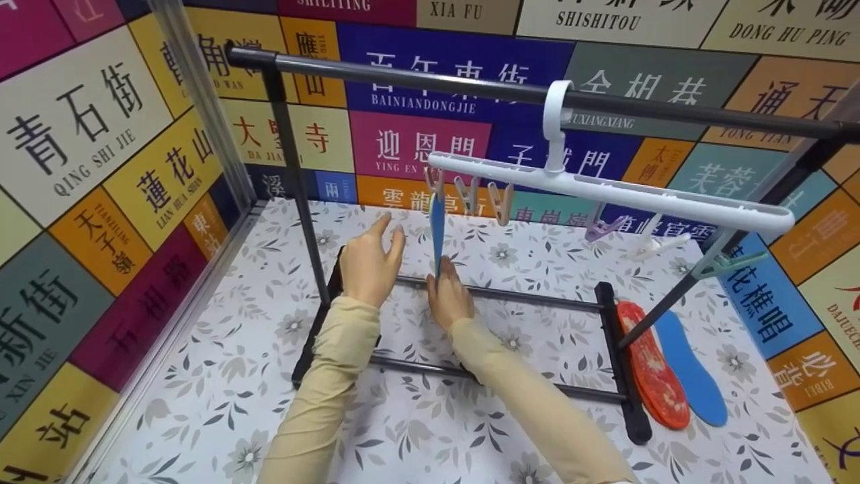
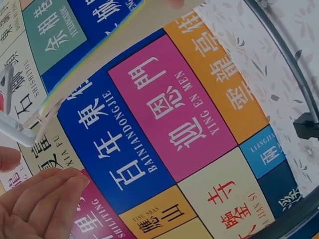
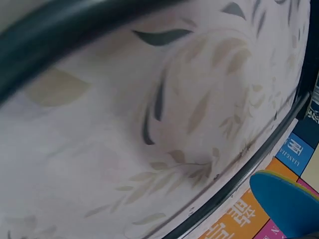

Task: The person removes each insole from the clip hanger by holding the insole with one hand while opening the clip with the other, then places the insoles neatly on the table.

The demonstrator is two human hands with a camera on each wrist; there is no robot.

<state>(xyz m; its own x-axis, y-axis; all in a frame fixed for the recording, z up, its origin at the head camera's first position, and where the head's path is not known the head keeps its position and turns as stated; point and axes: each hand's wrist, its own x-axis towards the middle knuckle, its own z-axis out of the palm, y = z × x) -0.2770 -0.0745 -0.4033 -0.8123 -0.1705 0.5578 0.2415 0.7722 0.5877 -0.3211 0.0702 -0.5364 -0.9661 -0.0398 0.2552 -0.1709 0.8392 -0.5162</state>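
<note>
A shoe insole [image 1: 437, 232], blue on one face and pale on the other, hangs edge-on from a clothespin [image 1: 433, 178] at the left end of a white clip hanger [image 1: 605, 188]. At its lower end, my right hand [image 1: 451, 296] holds it between thumb and fingers; that hand is out of the right wrist view, where the insole's blue end [image 3: 284, 204] shows. To the left, my left hand [image 1: 369, 262] is raised, holding nothing, with thumb and index finger apart. In the left wrist view, the left hand's fingers [image 2: 45, 204] are below the insole's clipped end [image 2: 55, 102].
The hanger hooks over the top bar [image 1: 416, 81] of a black rack, whose lower rails [image 1: 537, 296] cross beneath my arms. More clothespins [image 1: 500, 202] dangle along the hanger. A red insole [image 1: 652, 370] and a blue insole [image 1: 692, 370] lie right of the rack on the floral cloth.
</note>
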